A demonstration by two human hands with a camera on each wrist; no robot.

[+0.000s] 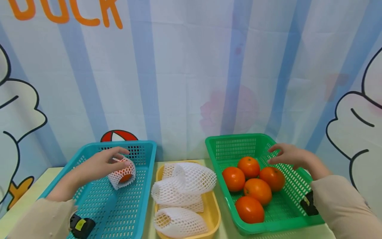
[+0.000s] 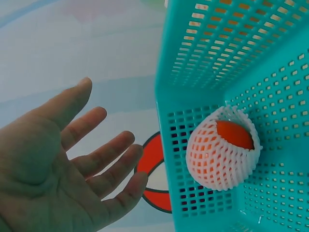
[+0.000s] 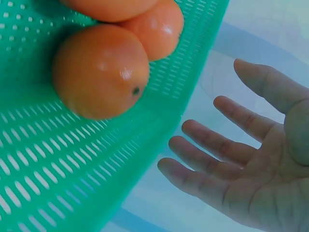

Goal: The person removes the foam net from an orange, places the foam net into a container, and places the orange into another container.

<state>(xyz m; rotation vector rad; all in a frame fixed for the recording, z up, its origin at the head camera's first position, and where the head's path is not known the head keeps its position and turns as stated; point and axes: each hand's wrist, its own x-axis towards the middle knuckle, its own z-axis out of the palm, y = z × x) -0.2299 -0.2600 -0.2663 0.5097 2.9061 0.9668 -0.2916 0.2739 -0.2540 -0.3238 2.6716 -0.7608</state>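
My left hand (image 1: 102,164) hovers over the blue basket (image 1: 150,172), fingers relaxed and nothing in them. Below it, in that basket, lies one orange (image 2: 234,134) sleeved in a white foam net (image 2: 212,162); part of the orange shows through the net's mouth. On the other side, my right hand (image 1: 290,155) is held above the right part of the green basket (image 1: 219,194), its fingers loosely bent and holding nothing. Several bare oranges (image 1: 258,191) sit grouped in the green basket. In the right wrist view, one orange (image 3: 101,72) shows a small dark stem spot.
Between the two baskets stands a yellow tray (image 1: 215,212) with several white foam nets (image 1: 180,222) in it, some overlapping. All three containers are on a pale yellow table (image 1: 52,174). Close behind them hangs a striped cloth (image 1: 185,83) with cartoon prints.
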